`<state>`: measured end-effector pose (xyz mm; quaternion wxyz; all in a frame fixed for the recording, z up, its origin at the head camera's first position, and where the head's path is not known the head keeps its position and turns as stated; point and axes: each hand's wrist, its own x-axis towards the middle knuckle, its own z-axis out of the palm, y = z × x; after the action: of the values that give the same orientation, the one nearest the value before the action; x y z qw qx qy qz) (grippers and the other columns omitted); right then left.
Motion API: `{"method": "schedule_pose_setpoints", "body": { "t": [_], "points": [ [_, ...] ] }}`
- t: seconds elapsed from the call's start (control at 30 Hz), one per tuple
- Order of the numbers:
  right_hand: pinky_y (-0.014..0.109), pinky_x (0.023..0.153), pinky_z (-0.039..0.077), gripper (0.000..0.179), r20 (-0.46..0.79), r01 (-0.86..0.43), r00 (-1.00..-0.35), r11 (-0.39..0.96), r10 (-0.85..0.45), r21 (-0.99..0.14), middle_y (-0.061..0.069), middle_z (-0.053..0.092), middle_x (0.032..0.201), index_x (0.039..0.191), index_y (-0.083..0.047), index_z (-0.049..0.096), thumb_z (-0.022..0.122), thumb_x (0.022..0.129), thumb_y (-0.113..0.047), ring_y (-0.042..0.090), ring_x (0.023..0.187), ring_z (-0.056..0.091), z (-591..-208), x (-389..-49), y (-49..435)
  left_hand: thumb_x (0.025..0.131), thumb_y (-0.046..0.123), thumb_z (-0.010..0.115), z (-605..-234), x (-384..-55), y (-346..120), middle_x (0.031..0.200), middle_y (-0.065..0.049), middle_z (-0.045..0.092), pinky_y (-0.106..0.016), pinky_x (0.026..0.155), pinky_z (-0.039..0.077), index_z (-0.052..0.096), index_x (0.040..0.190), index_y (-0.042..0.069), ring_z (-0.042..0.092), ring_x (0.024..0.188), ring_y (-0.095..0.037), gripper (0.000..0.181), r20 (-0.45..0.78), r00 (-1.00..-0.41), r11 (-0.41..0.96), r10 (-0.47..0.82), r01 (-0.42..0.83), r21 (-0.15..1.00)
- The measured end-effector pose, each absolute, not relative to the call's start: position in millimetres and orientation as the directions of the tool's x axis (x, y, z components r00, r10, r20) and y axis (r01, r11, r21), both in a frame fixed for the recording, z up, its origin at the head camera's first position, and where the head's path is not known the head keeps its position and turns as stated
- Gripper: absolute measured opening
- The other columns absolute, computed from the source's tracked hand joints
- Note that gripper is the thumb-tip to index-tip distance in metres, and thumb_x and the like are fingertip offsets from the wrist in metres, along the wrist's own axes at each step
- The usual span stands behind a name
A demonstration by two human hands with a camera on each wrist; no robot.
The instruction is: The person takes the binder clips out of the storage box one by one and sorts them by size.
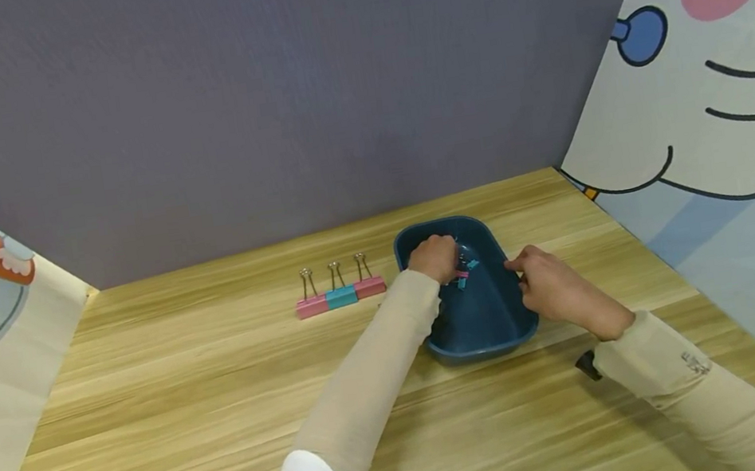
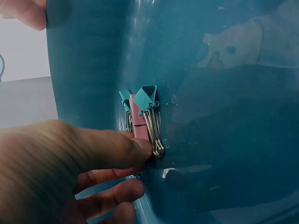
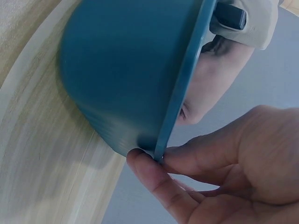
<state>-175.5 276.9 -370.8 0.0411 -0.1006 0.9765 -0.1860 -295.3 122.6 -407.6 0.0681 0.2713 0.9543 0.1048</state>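
Note:
A dark blue plastic bin [image 1: 480,322] stands on the wooden table, with several small pink and teal binder clips inside. My left hand [image 1: 435,258] reaches into its far part. In the left wrist view, its thumb and index finger pinch the lower end of a pink binder clip [image 2: 139,119], beside the wire handles of a teal binder clip [image 2: 146,96]. Another teal clip [image 2: 124,99] lies close behind. My right hand [image 1: 551,283] holds the bin's right rim [image 3: 180,93] between thumb and fingers. The left fingertips are partly hidden behind the thumb.
Left of the bin, three large binder clips stand in a touching row with handles up: pink [image 1: 313,306], teal [image 1: 341,297] and pink [image 1: 369,287]. A grey panel [image 1: 260,123] rises behind the table [image 1: 194,422]. Cartoon-printed walls flank both sides.

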Motion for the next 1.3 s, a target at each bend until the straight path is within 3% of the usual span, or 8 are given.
{"method": "schedule_pose_setpoints", "body": {
  "t": [0.53, 0.87, 1.0, 1.3],
  "points": [
    [0.035, 0.064, 0.047, 0.041, -0.013, -0.195, -0.977, 0.911, -0.214, -0.365, 0.027, 0.051, 0.105, 0.121, 0.018, 0.052, 0.051, 0.08, 0.014, 0.025, 0.076, 0.055, -372, -175, 277, 0.086, 0.008, 0.067, -389, -292, 118, 0.074, 0.003, 0.06, -0.023, 0.061, 0.045, 0.066, 0.071, 0.015, 0.055, 0.064, -0.012, 0.017, 0.0, -0.787, 0.737, 0.618, 0.578, 0.35],
    [0.036, 0.066, 0.047, 0.04, -0.018, -0.193, -0.977, 0.915, -0.213, -0.353, 0.029, 0.05, 0.108, 0.12, 0.019, 0.052, 0.052, 0.08, 0.014, 0.025, 0.078, 0.056, -371, -174, 276, 0.089, 0.01, 0.065, -357, -286, 111, 0.095, 0.003, 0.062, -0.023, 0.069, 0.046, 0.071, 0.094, 0.012, 0.055, 0.08, -0.01, 0.008, 0.01, -0.781, 0.706, 0.624, 0.57, 0.421],
    [0.037, 0.067, 0.047, 0.04, -0.015, -0.199, -0.976, 0.915, -0.218, -0.352, 0.029, 0.05, 0.107, 0.12, 0.019, 0.052, 0.052, 0.08, 0.013, 0.024, 0.077, 0.055, -371, -174, 275, 0.09, 0.013, 0.064, -346, -284, 103, 0.096, 0.002, 0.063, -0.023, 0.07, 0.047, 0.071, 0.1, 0.01, 0.056, 0.079, -0.01, 0.012, 0.028, -0.776, 0.687, 0.631, 0.575, 0.444],
    [0.034, 0.065, 0.046, 0.041, -0.031, -0.189, -0.976, 0.915, -0.214, -0.358, 0.029, 0.05, 0.109, 0.121, 0.019, 0.052, 0.051, 0.081, 0.013, 0.024, 0.077, 0.055, -370, -173, 275, 0.087, 0.009, 0.067, -335, -279, 82, 0.089, 0.002, 0.063, -0.02, 0.067, 0.046, 0.072, 0.097, 0.009, 0.055, 0.076, -0.011, 0.011, 0.118, -0.751, 0.617, 0.649, 0.611, 0.497]
  ]
}}
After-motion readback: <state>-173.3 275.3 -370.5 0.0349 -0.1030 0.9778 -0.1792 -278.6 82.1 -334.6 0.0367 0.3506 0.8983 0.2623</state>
